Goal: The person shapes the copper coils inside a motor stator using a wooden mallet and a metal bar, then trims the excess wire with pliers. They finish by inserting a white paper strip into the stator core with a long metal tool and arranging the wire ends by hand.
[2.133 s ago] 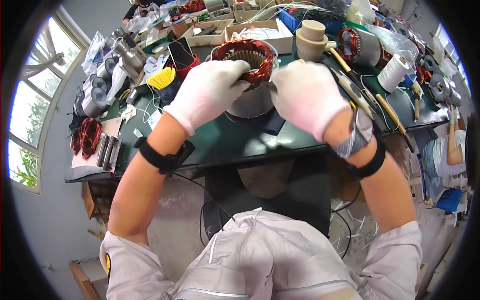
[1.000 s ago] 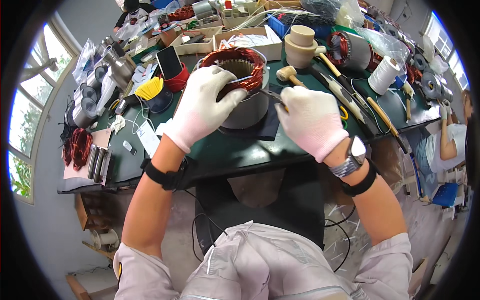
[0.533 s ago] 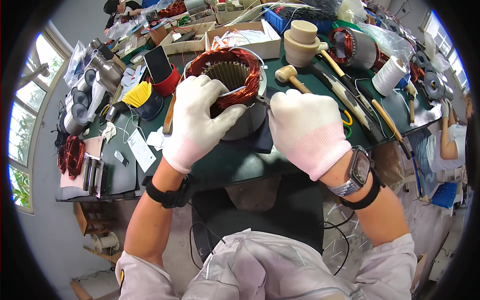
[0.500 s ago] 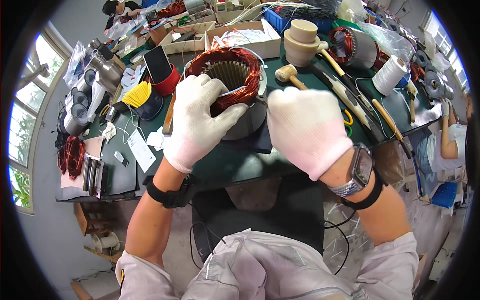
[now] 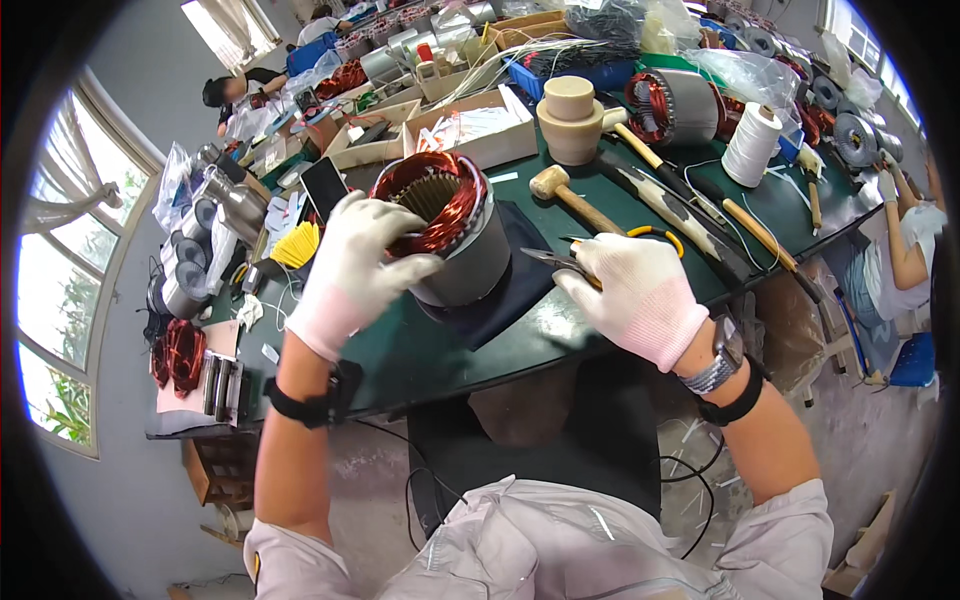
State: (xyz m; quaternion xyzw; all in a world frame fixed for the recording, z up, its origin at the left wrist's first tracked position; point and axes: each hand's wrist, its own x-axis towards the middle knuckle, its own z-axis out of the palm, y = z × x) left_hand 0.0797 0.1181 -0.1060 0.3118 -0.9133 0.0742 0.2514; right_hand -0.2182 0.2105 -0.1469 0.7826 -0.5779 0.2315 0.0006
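Note:
A motor stator point(image 5: 468, 265) with a grey cylindrical housing stands on the table, its red-brown copper winding point(image 5: 462, 215) ringing the open top. At the winding's left side is my left hand point(image 5: 355, 250) in a white glove, thumb and fingers apart; whether the fingertips touch the copper I cannot tell. To the right of the stator, my gloved right hand point(image 5: 635, 290) is closed around scissors point(image 5: 552, 259), whose metal blades point left toward the housing. A yellow-orange loop point(image 5: 660, 236) shows behind this hand. Dark cloth point(image 5: 500, 305) lies beneath the stator.
A wooden mallet point(image 5: 575, 195) lies behind my right hand, beside a cream stepped block point(image 5: 570, 130). White thread stands on a spool point(image 5: 752, 145) at the right. A cardboard box point(image 5: 490, 140) holds white strips behind the stator. Other people sit at the far left and far right.
My right hand has moved away from the stator and now has scissors in it. My left hand has loosened from the winding, fingers spreading. The whole view has shifted.

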